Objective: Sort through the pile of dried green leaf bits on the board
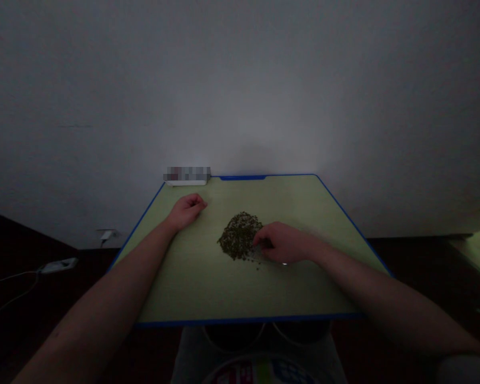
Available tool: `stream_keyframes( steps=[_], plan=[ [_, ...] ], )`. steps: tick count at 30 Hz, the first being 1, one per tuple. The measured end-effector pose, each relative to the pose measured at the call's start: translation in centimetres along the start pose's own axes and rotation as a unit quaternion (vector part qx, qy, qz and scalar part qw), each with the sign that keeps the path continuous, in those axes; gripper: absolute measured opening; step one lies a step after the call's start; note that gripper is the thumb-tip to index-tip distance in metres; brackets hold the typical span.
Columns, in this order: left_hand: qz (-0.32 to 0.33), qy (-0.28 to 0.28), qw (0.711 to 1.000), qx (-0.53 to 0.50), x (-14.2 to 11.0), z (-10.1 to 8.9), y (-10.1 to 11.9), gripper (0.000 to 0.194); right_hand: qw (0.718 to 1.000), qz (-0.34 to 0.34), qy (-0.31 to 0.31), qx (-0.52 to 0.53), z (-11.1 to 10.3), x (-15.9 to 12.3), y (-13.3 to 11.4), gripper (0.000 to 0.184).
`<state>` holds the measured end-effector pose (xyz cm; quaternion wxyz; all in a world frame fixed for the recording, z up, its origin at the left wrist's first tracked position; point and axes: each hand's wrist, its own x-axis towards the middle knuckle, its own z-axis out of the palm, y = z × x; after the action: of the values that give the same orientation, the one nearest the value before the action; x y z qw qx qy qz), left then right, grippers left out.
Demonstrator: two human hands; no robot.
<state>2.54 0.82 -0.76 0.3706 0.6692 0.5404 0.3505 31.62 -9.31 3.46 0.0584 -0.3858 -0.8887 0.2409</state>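
Pile: I see a loose heap of small, dark greenish-brown grains (239, 236) near the centre of the frame, resting on the table (196, 288), with a few strays at its lower right.
Right hand: My feed shows the right hand (282, 242) right of centre, fingers curved down at the heap's right edge; I cannot tell whether the fingertips meet or pinch any grains.
Glint: I spot a small bright glint (285, 263) just beneath that hand.
Left hand: I see the left hand (187, 209) left of centre, well apart from the heap, fingers curled inward over the tabletop; I cannot tell whether the tips touch or hold anything.
Table: I view a pale yellow-green top, edged in blue, against a grey wall (240, 80).
Box: I find a white-edged box (188, 178), its face blurred, at the table's upper left corner.
Floor: At lower left, I see a power strip (58, 265) with cables, near a plug (107, 234) on the wall.
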Motion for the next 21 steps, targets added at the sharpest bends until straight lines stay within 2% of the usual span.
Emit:
stream_keyframes(
  steps=[9, 21],
  plan=[
    [0.002, -0.002, 1.0, -0.006, 0.0, 0.0, 0.1, 0.023, 0.999, -0.023, 0.007, -0.021, 0.3, 0.3, -0.7, 0.031],
    [0.015, -0.002, 1.0, 0.014, 0.2, -0.1, -0.4, 0.024, 0.997, -0.077, -0.026, -0.006, 1.6, -0.2, -3.2, 0.028]
  ],
)
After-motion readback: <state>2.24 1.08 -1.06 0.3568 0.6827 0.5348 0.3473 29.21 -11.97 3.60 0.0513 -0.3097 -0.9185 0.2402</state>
